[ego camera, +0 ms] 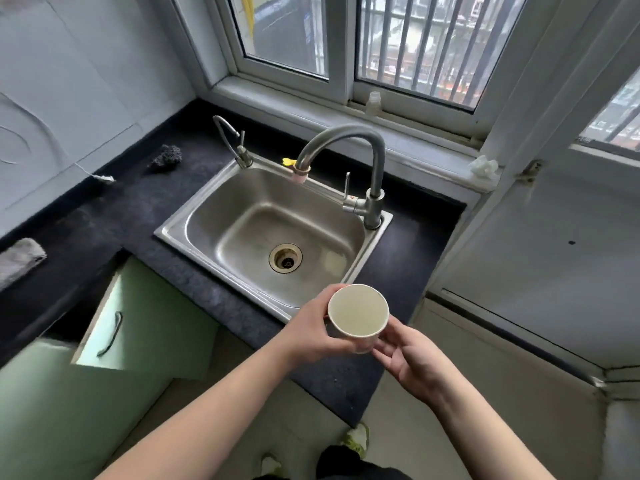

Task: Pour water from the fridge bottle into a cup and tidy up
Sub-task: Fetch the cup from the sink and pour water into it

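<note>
A white paper cup (358, 315) is held upright in the air over the front rim of the sink, near its right corner. Its inside looks pale and bare; whether any water lies at the bottom cannot be told. The left hand (313, 329) grips the cup, fingers curled round its left wall. The right hand (410, 358) sits just beside it, fingers nearly straight, the fingertips (381, 348) touching the cup's lower right side.

The steel sink (194, 216) holds nothing but its drain (285, 258); the basin looks dry. A tall curved tap (346, 147) rises from the right rear corner, and a thin second tap (232, 140) stands at the left rear.

The tabletop (131, 202) is dark and speckled. On it lie a dark scouring pad (166, 157) left of the sink and a grey cloth (19, 259) at the far left edge. Below, a pale green cupboard door (138, 317) stands open. A barred window (415, 46) runs behind the sink, with a small clear bottle (374, 102) on its sill.
</note>
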